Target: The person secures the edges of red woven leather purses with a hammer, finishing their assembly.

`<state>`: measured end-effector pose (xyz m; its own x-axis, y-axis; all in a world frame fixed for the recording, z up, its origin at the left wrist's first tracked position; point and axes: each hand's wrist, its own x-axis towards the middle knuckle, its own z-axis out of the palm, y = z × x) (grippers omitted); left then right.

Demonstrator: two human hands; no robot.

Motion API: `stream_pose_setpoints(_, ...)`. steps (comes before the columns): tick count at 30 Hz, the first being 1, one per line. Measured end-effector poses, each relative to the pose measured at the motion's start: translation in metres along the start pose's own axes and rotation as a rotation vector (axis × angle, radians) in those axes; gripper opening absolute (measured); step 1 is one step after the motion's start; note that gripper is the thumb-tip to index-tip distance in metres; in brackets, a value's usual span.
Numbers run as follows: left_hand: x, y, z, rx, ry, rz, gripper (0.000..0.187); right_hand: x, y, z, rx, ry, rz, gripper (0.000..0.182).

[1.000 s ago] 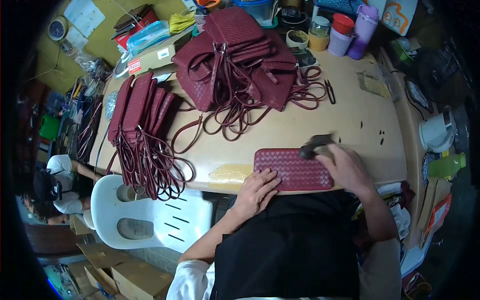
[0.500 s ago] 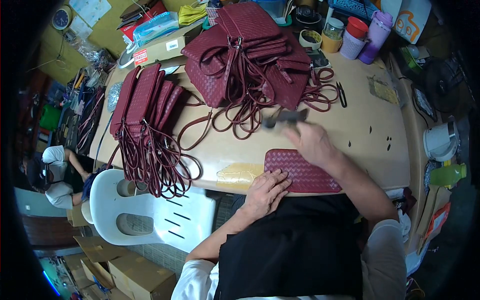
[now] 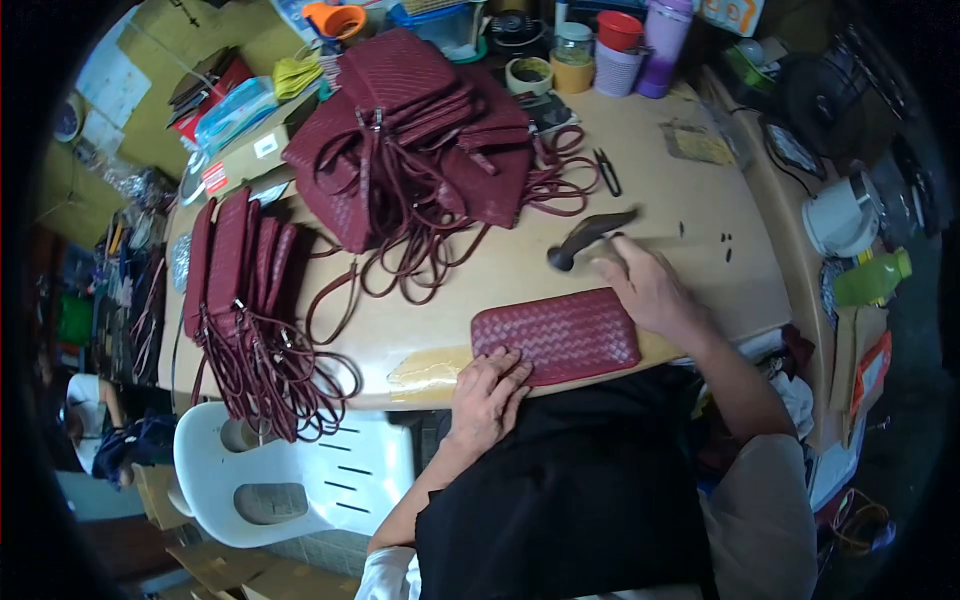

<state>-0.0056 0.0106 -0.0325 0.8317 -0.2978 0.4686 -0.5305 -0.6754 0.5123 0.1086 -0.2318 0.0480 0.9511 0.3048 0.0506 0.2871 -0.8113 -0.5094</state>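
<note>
A burgundy woven pouch (image 3: 560, 335) lies flat at the table's front edge. My left hand (image 3: 485, 395) rests on its lower left corner, fingers stretched out and pressing on the surface. Above the pouch's upper right, my right hand (image 3: 655, 290) is closed around a hammer (image 3: 592, 236). The dark hammer head shows beyond my fingers, slightly blurred, while most of the handle is hidden by the hand. Under the pouch's left side, a yellowish taped patch (image 3: 430, 373) shows on the table.
Burgundy bags with straps form a large pile (image 3: 420, 130) and a smaller stack (image 3: 240, 270) at left. Thread snips (image 3: 608, 172) lie behind the hammer. Cups and a purple tumbler (image 3: 663, 50) line the back. A white chair (image 3: 300, 480) stands at front left; another person sits beyond.
The view has shifted, so the table things sit further left. My right hand still grips the hammer, its head now at a steeper slant. My left hand stays on the pouch.
</note>
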Motion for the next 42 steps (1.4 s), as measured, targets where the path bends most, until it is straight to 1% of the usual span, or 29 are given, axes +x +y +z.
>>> stream_pose_setpoints(1,-0.001,0.001,0.001,-0.017,-0.003,0.007,0.035,-0.007,0.005,-0.001,0.105,0.243,0.022,0.035)
stream_pose_setpoints(2,-0.002,0.002,0.001,0.007,-0.004,0.003,0.035,-0.016,0.014,-0.016,0.0,-0.058,0.117,0.036)
stream_pose_setpoints(3,0.0,0.001,0.002,0.035,0.002,0.004,0.035,-0.02,0.018,-0.031,-0.008,-0.045,0.125,0.036)
stream_pose_setpoints(5,0.002,0.001,0.002,0.038,-0.009,0.029,0.036,-0.028,0.019,-0.052,-0.068,-0.195,0.171,0.039)
stream_pose_setpoints(6,0.002,0.002,0.002,0.054,-0.003,0.021,0.036,-0.033,0.017,-0.058,-0.048,-0.115,0.244,0.04)
stream_pose_setpoints(7,0.002,0.003,0.002,0.068,0.006,0.009,0.037,-0.037,0.028,-0.049,-0.049,-0.109,0.257,0.04)
stream_pose_setpoints(9,0.001,0.003,0.003,0.068,0.003,0.018,0.038,-0.045,0.056,-0.022,0.145,0.191,0.265,0.041)
stream_pose_setpoints(10,0.0,0.004,0.004,0.072,-0.004,0.008,0.039,-0.049,0.047,-0.027,-0.064,0.008,0.286,0.038)
stream_pose_setpoints(11,0.001,0.003,0.003,0.08,-0.01,0.0,0.039,-0.05,0.043,-0.038,-0.064,0.017,0.287,0.038)
stream_pose_setpoints(13,0.001,0.004,0.003,0.085,-0.018,0.008,0.04,-0.05,0.037,-0.059,-0.069,-0.051,0.168,0.037)
stream_pose_setpoints(14,0.001,0.005,0.002,0.073,-0.015,-0.004,0.039,-0.048,0.033,-0.061,-0.028,-0.007,0.246,0.038)
stream_pose_setpoints(17,0.0,0.005,0.004,0.063,-0.009,-0.014,0.038,-0.044,0.048,-0.03,-0.087,-0.027,0.298,0.039)
stream_pose_setpoints(18,0.001,0.004,0.004,0.073,-0.001,0.001,0.038,-0.046,0.052,-0.02,-0.1,-0.035,0.188,0.039)
stream_pose_setpoints(21,0.001,0.003,0.003,0.078,-0.013,0.002,0.04,-0.035,0.026,-0.055,-0.128,-0.063,0.132,0.039)
stream_pose_setpoints(22,0.002,0.002,0.003,0.08,-0.013,0.001,0.04,-0.032,0.026,-0.049,-0.126,-0.063,0.13,0.039)
stream_pose_setpoints(24,0.0,0.003,0.003,0.078,-0.011,0.004,0.04,-0.029,0.03,-0.032,-0.062,-0.032,0.299,0.039)
stream_pose_setpoints(25,0.0,0.004,0.004,0.078,-0.011,-0.002,0.04,-0.028,0.029,-0.034,-0.063,-0.038,0.297,0.039)
stream_pose_setpoints(27,0.001,0.003,0.003,0.071,-0.008,0.011,0.039,-0.026,0.023,-0.043,-0.239,-0.143,0.17,0.038)
stream_pose_setpoints(28,0.002,0.002,0.003,0.074,-0.006,0.008,0.039,-0.024,0.014,-0.05,-0.183,-0.092,0.143,0.038)
stream_pose_setpoints(29,0.002,0.002,0.003,0.079,-0.013,0.007,0.039,-0.024,0.014,-0.044,-0.182,-0.097,0.14,0.038)
stream_pose_setpoints(31,0.0,0.003,0.004,0.083,-0.013,-0.015,0.039,-0.023,0.016,-0.029,-0.055,0.01,0.212,0.037)
stream_pose_setpoints(32,0.0,0.003,0.005,0.077,-0.011,-0.007,0.039,-0.022,0.015,-0.03,-0.056,-0.003,0.201,0.037)
stream_pose_setpoints(34,0.0,0.003,0.003,0.089,0.001,-0.013,0.038,-0.015,0.009,-0.034,-0.212,-0.149,0.087,0.036)
stream_pose_setpoints(35,0.002,0.003,0.003,0.067,0.0,-0.009,0.038,-0.009,0.004,-0.03,-0.209,-0.151,0.068,0.036)
stream_pose_setpoints(37,0.003,0.002,0.002,0.051,-0.002,-0.018,0.038,-0.006,-0.006,-0.016,-0.064,0.008,0.13,0.036)
stream_pose_setpoints(38,0.003,0.002,0.003,0.053,0.004,-0.013,0.038,-0.004,-0.003,-0.005,-0.001,-0.025,0.07,0.037)
stream_pose_setpoints(39,0.001,0.003,0.003,0.054,0.009,-0.005,0.037,-0.001,-0.006,-0.004,0.001,-0.033,0.061,0.037)
stream_pose_setpoints(41,0.0,0.004,0.002,0.057,0.01,-0.011,0.036,0.009,-0.011,-0.002,-0.141,-0.186,-0.074,0.038)
stream_pose_setpoints(42,0.001,0.003,0.004,0.05,0.022,-0.006,0.037,0.015,-0.015,0.0,-0.14,-0.179,-0.086,0.038)
